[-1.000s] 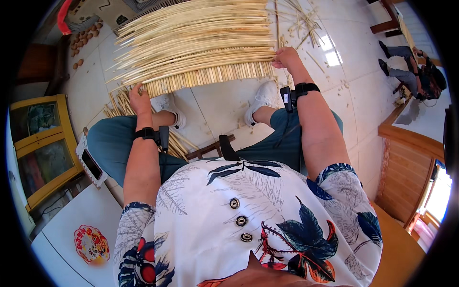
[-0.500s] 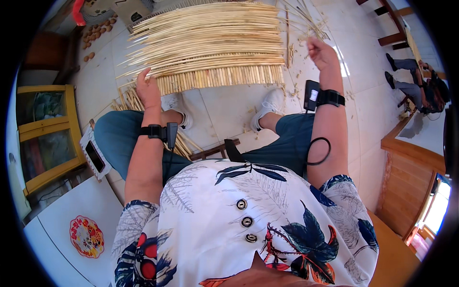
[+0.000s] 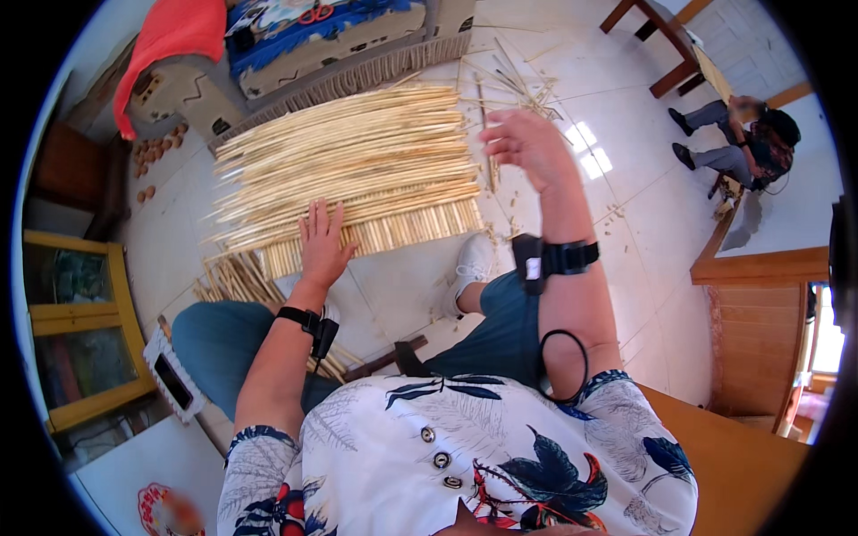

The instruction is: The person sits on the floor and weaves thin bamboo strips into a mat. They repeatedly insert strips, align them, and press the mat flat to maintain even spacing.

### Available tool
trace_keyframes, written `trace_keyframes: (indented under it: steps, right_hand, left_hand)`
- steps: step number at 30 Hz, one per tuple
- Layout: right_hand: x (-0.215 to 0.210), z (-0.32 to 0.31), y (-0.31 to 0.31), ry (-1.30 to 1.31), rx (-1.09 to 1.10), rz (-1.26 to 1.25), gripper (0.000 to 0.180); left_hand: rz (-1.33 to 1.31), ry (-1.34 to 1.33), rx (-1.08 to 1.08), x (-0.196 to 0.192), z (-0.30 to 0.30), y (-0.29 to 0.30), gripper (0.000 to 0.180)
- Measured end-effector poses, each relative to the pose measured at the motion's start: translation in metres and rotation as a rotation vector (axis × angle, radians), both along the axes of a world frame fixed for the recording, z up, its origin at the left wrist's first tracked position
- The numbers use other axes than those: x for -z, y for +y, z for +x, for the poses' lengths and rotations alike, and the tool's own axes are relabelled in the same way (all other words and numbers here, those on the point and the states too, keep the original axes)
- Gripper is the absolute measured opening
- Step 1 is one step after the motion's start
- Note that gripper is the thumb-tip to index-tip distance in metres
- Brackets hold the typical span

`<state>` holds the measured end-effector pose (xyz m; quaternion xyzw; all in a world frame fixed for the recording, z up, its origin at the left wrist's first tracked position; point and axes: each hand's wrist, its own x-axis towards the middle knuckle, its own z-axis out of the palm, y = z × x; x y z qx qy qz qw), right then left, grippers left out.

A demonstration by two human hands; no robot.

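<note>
A mat of pale yellow plant stalks (image 3: 349,152) lies on the floor in front of me. Its long stalks run left to right, and a band of short upright stalks (image 3: 402,228) forms its near edge. My left hand (image 3: 324,246) rests on the near part of the mat, fingers spread and pointing away from me. Over the mat's right edge hovers my right hand (image 3: 532,150), its fingers loosely bent and apart, with nothing visible in it. Whether it touches any stalk end I cannot tell. Black devices are strapped to both my forearms.
Loose stalks (image 3: 514,80) and cut bits litter the floor beyond the mat's right side. More stalks (image 3: 237,279) lie by my left knee. Behind the mat stands a sofa (image 3: 335,58) with a red cloth (image 3: 183,40). A person (image 3: 746,143) sits at far right.
My left hand has moved right from the mat's left edge onto its near part, fingers now spread. My right hand has come left to the mat's right edge. The view now takes in the sofa.
</note>
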<state>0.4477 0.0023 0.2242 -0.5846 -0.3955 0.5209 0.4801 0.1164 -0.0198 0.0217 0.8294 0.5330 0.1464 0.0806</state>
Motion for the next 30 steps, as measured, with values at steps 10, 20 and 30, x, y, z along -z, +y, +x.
trace_keyframes:
  steps: [10,20,30]
  right_hand:
    - [0.044,-0.066,0.029,-1.156,-0.522,0.19,0.028]
    - [0.052,-0.081,0.018,-1.164,-0.735,0.221,0.027]
    - [0.046,-0.062,0.019,-1.17,-0.571,0.267,0.024]
  left_hand:
    - [0.064,0.113,0.11,-0.001,0.017,0.049,0.082]
    - [0.084,0.128,0.144,0.004,0.013,0.051,0.08]
    - [0.073,0.103,0.099,-0.005,0.014,0.05,0.073]
